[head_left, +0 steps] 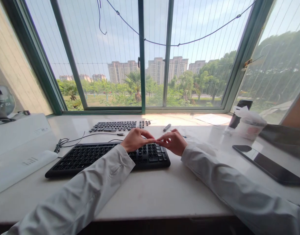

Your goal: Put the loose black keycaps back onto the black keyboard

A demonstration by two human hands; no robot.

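Observation:
A black keyboard (83,160) lies on the white tabletop in front of me. Most of its left and middle part looks bare of caps, while keycaps (155,156) sit on the number pad at its right end. Over that end, my left hand (136,140) and my right hand (175,142) meet at the fingertips, each closed in a pinch. Whatever is between their fingers is too small or hidden to name. Behind the keyboard, loose black keycaps (114,126) are laid out in rows, with a smaller group (144,123) to their right.
A cable (64,143) is bundled left of the keyboard, near a white box (20,133). A small grey stick-shaped object (167,127) lies behind my hands. To the right are a phone (267,164), a plastic-wrapped cup (249,125) and a paper sheet (212,119). Windows stand behind.

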